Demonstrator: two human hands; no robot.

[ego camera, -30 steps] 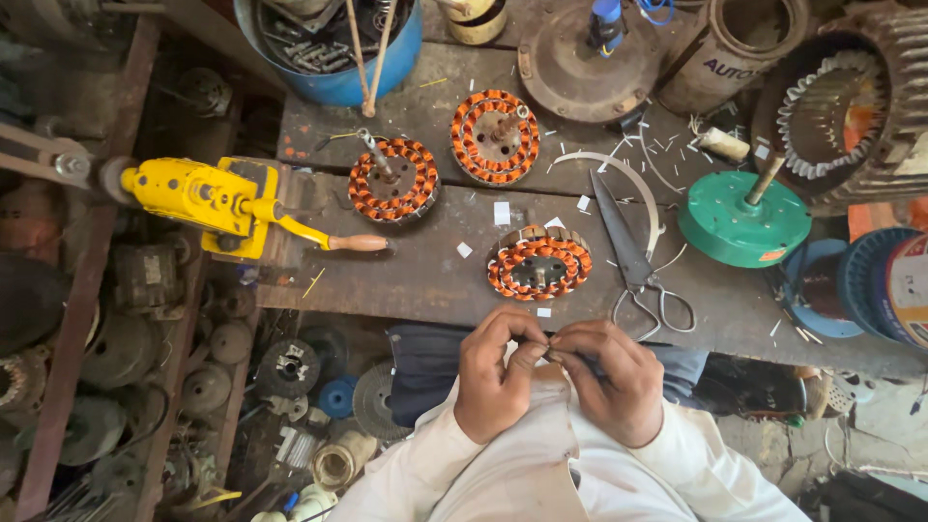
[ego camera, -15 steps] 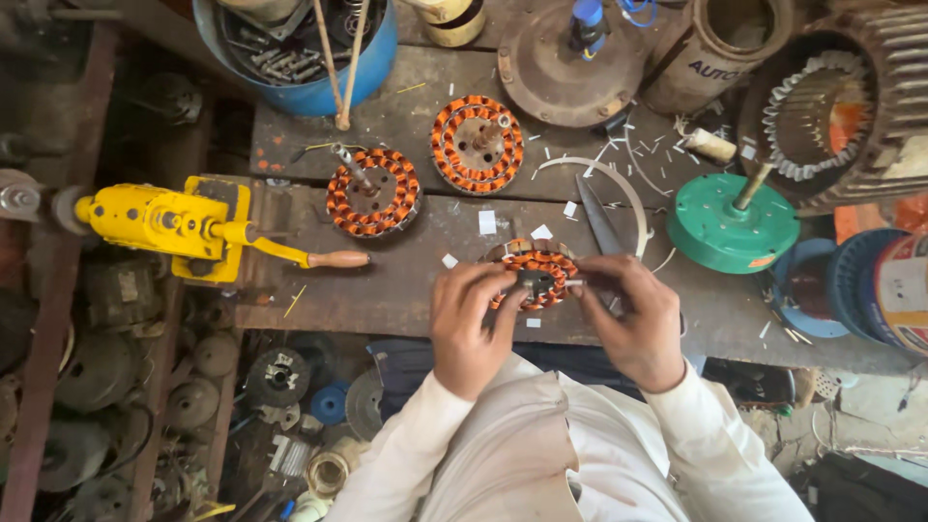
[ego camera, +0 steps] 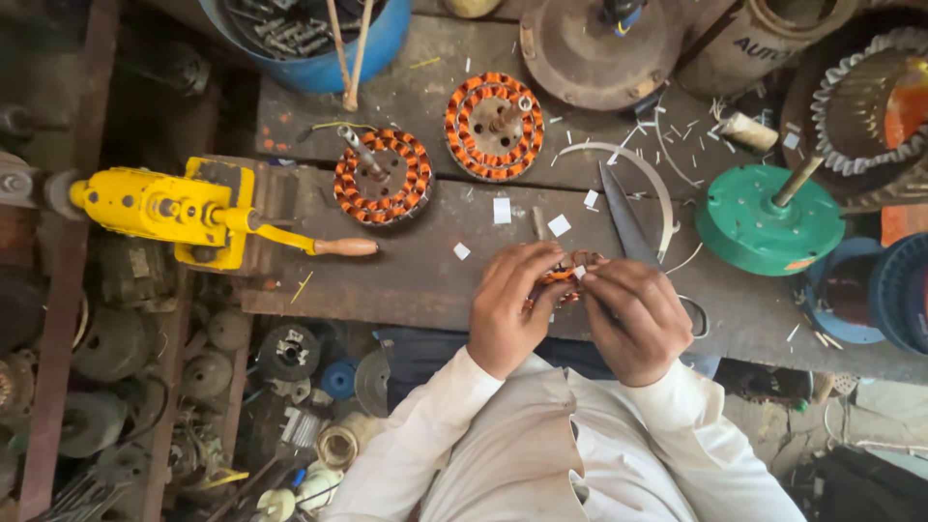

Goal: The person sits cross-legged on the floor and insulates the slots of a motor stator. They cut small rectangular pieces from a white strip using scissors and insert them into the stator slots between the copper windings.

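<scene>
Both hands are closed in on one small copper-wound stator (ego camera: 568,273) at the near edge of the workbench (ego camera: 425,271); the left hand (ego camera: 507,309) pinches its left rim with curled fingers while the right hand (ego camera: 633,319) covers the right side, fingertips meeting over the windings. Most of the piece is hidden under the fingers, so exactly what they pinch I cannot tell.

Going from big to small around them: the long dark bench carries everything. At its far right sits a large toothed motor housing (ego camera: 860,97), and beside that a rusty round cover (ego camera: 594,43). A blue tub of scrap metal (ego camera: 309,39) stands at the far edge on the left. A green round motor cap with a shaft (ego camera: 768,220) lies to the right of the hands. A yellow hand-crank winder (ego camera: 169,208) is fixed at the left end, its wooden handle pointing toward the hands. Two more orange-wound stators (ego camera: 385,179) (ego camera: 493,126) rest well apart from the one being handled. Scissors (ego camera: 628,227) lie just beyond the right hand, blades pointing away. Little white paper slips (ego camera: 502,210) dot the wood.

To my eye this fine work goes best with the stator kept pressed against the bench, one hand steadying while the other does the tucking, so the thin wire is not kinked
</scene>
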